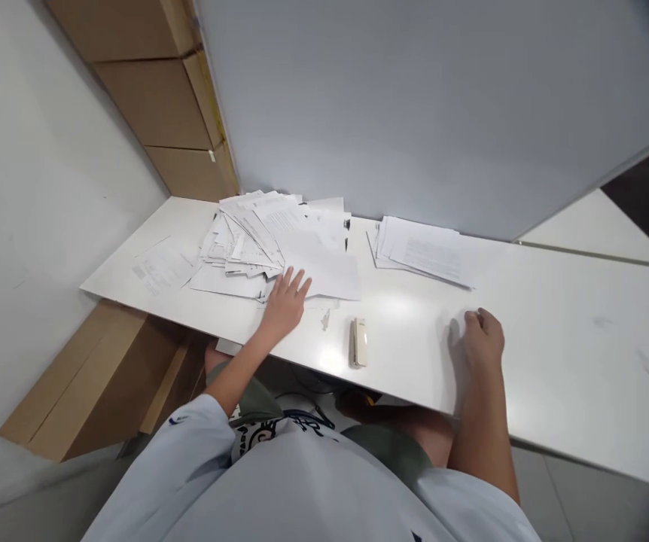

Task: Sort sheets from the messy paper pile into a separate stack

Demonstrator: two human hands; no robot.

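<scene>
My left hand [286, 305] lies with its fingers spread on the near edge of a loose, fanned heap of printed papers [257, 233]. Its fingertips touch a blank white sheet [327, 275]. My right hand [483, 335] is curled closed just above the desk, and whatever may be inside the fingers is hidden. Between the two hands a beige stapler [359, 342] rests near the desk's front edge. Beyond my right hand sits a neater stack of papers [423, 252], with printed text on the top sheet.
The white desk [556, 339] runs along a grey partition [443, 105]. Cardboard boxes [160, 105] are stacked at the back left, and another cardboard box [87, 376] stands below the desk's left end. A single printed sheet [160, 267] lies at the far left.
</scene>
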